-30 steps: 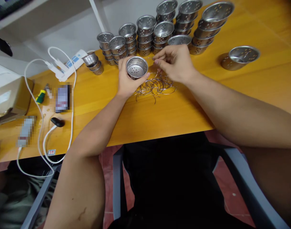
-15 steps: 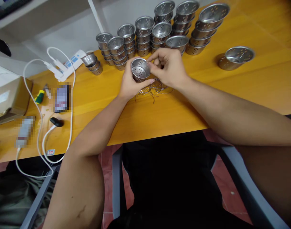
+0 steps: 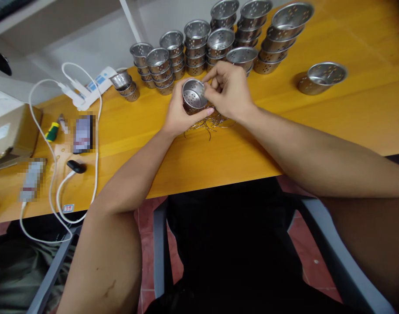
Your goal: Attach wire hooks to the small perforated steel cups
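Observation:
My left hand [image 3: 178,114] is wrapped round a small perforated metal cup [image 3: 195,95], its mouth tilted toward me. At the cup's right rim my right hand [image 3: 230,89] is closed in a pinch, thumb against forefinger. Whether a thin wire or only the rim lies between those fingertips I cannot make out. Beneath both hands, loose curved wires [image 3: 208,126] lie in a tangle on the wooden table [image 3: 199,161], partly hidden by the hands and the cup.
Stacks of perforated cups [image 3: 196,50] line the back, and a single cup [image 3: 323,78] stands at the right. On the left are a power strip [image 3: 96,89], white cables, a phone [image 3: 83,134], a green-and-yellow handle [image 3: 52,132] and a cardboard box [image 3: 18,135].
The cup has shifted slightly right against my left hand, and my right fingers stay at its rim. The whole view has moved a little.

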### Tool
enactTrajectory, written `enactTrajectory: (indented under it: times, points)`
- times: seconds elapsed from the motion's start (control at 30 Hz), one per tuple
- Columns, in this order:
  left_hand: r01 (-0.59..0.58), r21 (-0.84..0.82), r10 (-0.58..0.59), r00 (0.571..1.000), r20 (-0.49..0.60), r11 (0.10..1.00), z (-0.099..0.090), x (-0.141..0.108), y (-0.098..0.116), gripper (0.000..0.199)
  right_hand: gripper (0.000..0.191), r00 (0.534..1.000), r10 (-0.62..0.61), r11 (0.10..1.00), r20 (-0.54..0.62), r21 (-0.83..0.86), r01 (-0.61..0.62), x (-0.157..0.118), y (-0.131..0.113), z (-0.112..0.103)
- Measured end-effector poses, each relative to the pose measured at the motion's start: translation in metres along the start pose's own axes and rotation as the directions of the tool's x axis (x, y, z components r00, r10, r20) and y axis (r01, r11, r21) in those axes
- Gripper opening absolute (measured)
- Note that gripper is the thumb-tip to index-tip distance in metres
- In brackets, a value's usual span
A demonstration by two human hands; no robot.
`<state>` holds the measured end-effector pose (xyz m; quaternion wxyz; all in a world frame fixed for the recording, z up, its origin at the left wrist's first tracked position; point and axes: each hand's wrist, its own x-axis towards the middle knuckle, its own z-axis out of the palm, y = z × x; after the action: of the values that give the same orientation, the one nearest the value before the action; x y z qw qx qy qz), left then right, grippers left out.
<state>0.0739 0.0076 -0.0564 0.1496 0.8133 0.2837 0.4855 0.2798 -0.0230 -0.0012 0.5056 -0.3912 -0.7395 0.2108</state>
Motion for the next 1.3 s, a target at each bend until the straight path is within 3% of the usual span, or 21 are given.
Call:
enactTrajectory:
  times: [0.13,0.23,0.4,0.57,0.63,0.87,1.0,1.3]
  points:
    - [-0.006,-0.063,0.004,1.0,-0.021,0.998,0.0,0.001,0.008,0.092,0.024,1.0,0.012,1.0,0.014,0.006,-0.012,-0.001,-0.004,0.001]
    - [0.024,-0.119,-0.029,0.999,-0.039,0.993,0.001,0.002,0.009,0.083,0.034,0.999,-0.029,0.995,0.043,0.1,0.025,0.001,-0.004,-0.004]
    - [0.14,-0.23,-0.144,0.99,-0.002,0.963,-0.003,0.002,-0.001,0.063,0.058,0.95,-0.103,0.945,0.296,0.327,0.001,0.005,-0.008,-0.022]
    - [0.098,-0.256,-0.084,0.994,0.064,0.962,-0.003,0.0,-0.01,0.074,0.057,0.939,-0.122,0.897,0.323,0.44,-0.034,0.004,-0.009,-0.024]
    - [0.065,-0.217,-0.053,0.997,0.06,0.974,-0.001,0.0,-0.014,0.081,0.057,0.937,-0.098,0.9,0.335,0.431,-0.06,0.004,-0.007,-0.02]
    - [0.065,-0.039,-0.062,0.996,0.059,0.997,-0.001,-0.002,-0.03,0.08,0.064,0.937,-0.065,0.933,0.342,0.355,-0.064,0.001,0.003,-0.01]
    - [0.07,-0.028,-0.068,0.996,0.053,0.997,-0.003,-0.002,-0.032,0.082,0.066,0.933,-0.01,0.948,0.361,0.301,-0.106,0.001,0.004,-0.009]
    - [0.062,0.017,-0.063,0.997,0.053,0.998,-0.005,0.0,-0.026,0.082,0.067,0.925,-0.02,0.942,0.379,0.318,-0.11,0.002,0.007,-0.009]
